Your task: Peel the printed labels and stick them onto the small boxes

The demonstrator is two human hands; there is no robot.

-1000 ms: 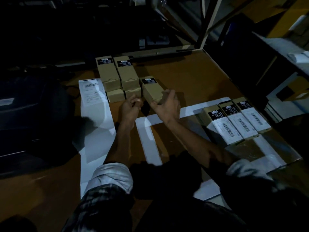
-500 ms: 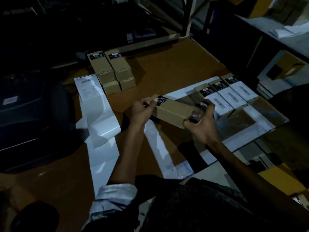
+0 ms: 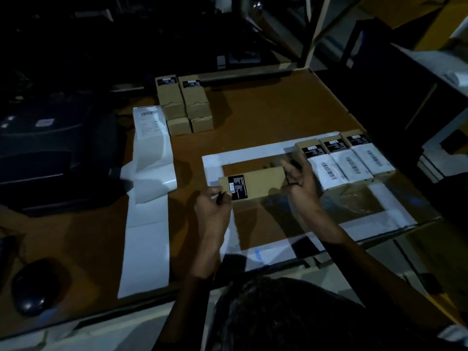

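Cardboard box (image 3: 255, 184): left hand (image 3: 212, 201), right hand (image 3: 301, 179) grip ends; three labelled boxes (image 3: 344, 160), seemingly

Both hands (image 3: 214, 201) (image 3: 301, 178) curled, gripping.

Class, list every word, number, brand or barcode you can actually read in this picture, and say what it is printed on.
None can be read.
Black label on the held box: blurred.
White barcode labels on the three boxes at right: bars only.
Printed label on the label strip: too small.
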